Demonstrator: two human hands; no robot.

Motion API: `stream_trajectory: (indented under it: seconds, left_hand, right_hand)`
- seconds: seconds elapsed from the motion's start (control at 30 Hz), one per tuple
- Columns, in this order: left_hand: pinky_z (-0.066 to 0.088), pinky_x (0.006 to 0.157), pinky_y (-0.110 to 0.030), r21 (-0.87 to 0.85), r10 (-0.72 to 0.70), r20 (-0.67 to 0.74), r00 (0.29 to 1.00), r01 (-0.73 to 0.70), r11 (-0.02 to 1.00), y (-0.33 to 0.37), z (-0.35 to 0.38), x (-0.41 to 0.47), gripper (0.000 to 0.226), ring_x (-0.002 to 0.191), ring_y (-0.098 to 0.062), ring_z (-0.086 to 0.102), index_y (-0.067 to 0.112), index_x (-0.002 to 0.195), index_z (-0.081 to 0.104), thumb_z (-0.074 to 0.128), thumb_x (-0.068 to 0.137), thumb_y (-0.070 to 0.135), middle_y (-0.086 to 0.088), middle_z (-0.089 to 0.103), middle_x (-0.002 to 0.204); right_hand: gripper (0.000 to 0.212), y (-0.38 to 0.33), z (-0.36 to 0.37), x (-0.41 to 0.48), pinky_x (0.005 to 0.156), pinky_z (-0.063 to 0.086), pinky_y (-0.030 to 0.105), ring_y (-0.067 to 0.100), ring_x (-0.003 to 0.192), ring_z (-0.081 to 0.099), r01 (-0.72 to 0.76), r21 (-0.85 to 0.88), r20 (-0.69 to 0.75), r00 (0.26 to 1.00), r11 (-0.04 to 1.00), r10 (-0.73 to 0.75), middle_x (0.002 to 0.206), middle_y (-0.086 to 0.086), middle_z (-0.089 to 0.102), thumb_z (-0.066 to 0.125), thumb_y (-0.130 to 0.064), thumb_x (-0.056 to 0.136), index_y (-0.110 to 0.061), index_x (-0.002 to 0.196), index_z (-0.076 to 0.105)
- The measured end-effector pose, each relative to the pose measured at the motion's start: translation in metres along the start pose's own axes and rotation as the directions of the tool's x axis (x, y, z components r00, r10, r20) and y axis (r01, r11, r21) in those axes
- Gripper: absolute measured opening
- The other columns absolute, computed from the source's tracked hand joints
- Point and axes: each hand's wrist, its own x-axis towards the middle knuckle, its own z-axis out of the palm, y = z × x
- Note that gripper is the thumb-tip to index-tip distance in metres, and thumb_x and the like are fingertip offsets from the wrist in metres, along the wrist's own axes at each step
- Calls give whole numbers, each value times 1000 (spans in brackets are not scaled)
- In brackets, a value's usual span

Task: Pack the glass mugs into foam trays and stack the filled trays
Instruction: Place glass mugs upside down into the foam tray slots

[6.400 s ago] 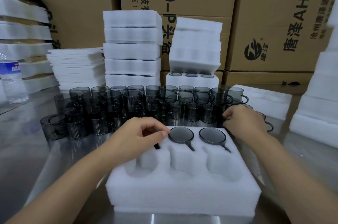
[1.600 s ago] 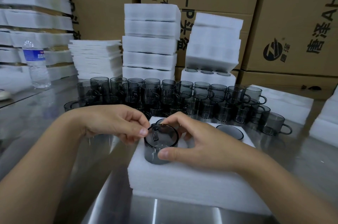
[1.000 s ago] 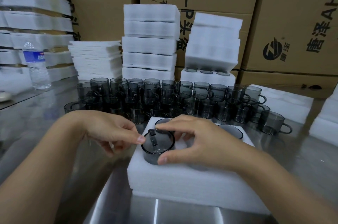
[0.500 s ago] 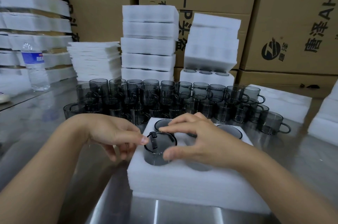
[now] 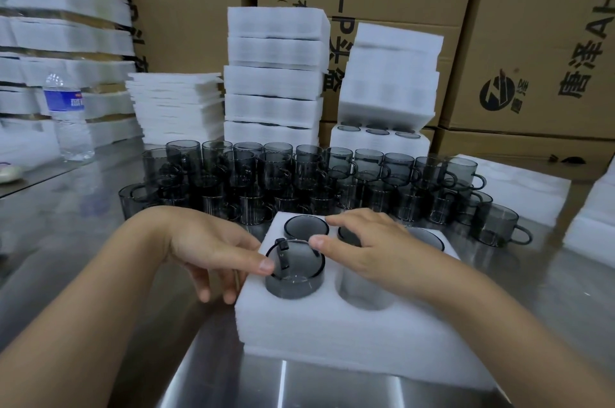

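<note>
\- what have the hands got hold of?
\- nothing gripped. the person's left hand (image 5: 216, 251) lies fairly straight, one fingertip (image 5: 266, 265) pressing the left rim of the smoky grey glass mug (image 5: 294, 277). the right hand (image 5: 366, 247) is spread open, its thumb on the opposite rim.
\- and the mug itself?
\- upright, partly sunk in the front-left pocket of the thick white foam tray (image 5: 332, 334), rim above the foam. back-row mugs (image 5: 306, 227) fill the pockets behind it. a crowd of loose grey glass mugs (image 5: 299, 174) stands just behind the tray on the shiny steel table (image 5: 100, 241).
</note>
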Motion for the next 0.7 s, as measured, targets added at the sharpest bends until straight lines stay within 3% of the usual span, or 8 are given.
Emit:
stream_trajectory:
  seconds: [0.07, 0.23, 0.37, 0.5, 0.7]
  left_hand:
    - [50, 58, -19, -4, -19, 10, 1000, 19, 1000, 1, 0, -1, 66, 63, 0, 62, 23, 110, 58, 61, 58, 63, 14, 69, 81]
    - [50, 57, -20, -5, -67, 1, 998, 67, 998, 4, 1, 3, 81, 77, -7, 62, 18, 123, 56, 66, 55, 60, -3, 68, 109]
    - [49, 54, -19, -56, -91, 17, 996, 92, 994, 4, 0, 4, 66, 74, -7, 62, 16, 124, 57, 69, 66, 47, -1, 68, 105]
    - [49, 52, -19, -75, -89, 15, 996, 90, 993, 3, -1, 4, 75, 81, -11, 62, 17, 122, 59, 73, 56, 50, 0, 69, 104]
    - [48, 58, -17, -42, -52, 1, 999, 52, 998, 0, -1, 7, 82, 70, -6, 61, 13, 119, 60, 69, 51, 57, 6, 68, 90]
  right_hand:
    - [90, -1, 0, 0, 115, 13, 37, 12, 140, 18, 5, -13, 13, 1000, 1000, -5, 150, -14, 28, 26, -86, 64, -41, 142, 33]
    - [73, -1, -1, 1, 113, 14, 35, 14, 139, 19, 14, -36, 39, 999, 999, -13, 150, -12, 26, 40, -74, 78, -43, 142, 30]
    - [70, -2, -2, 1, 111, 14, 35, 15, 139, 17, 16, -41, 61, 998, 999, -14, 151, -12, 24, 42, -71, 81, -43, 143, 28]
    - [69, -1, -1, 3, 111, 13, 34, 14, 139, 16, 20, -47, 65, 998, 999, -17, 151, -12, 23, 40, -71, 82, -43, 144, 28]
    - [66, 4, 10, 4, 116, -2, 37, 9, 143, 1, 56, -195, 85, 996, 979, -40, 155, -10, 11, 16, -70, 86, -44, 147, 15]
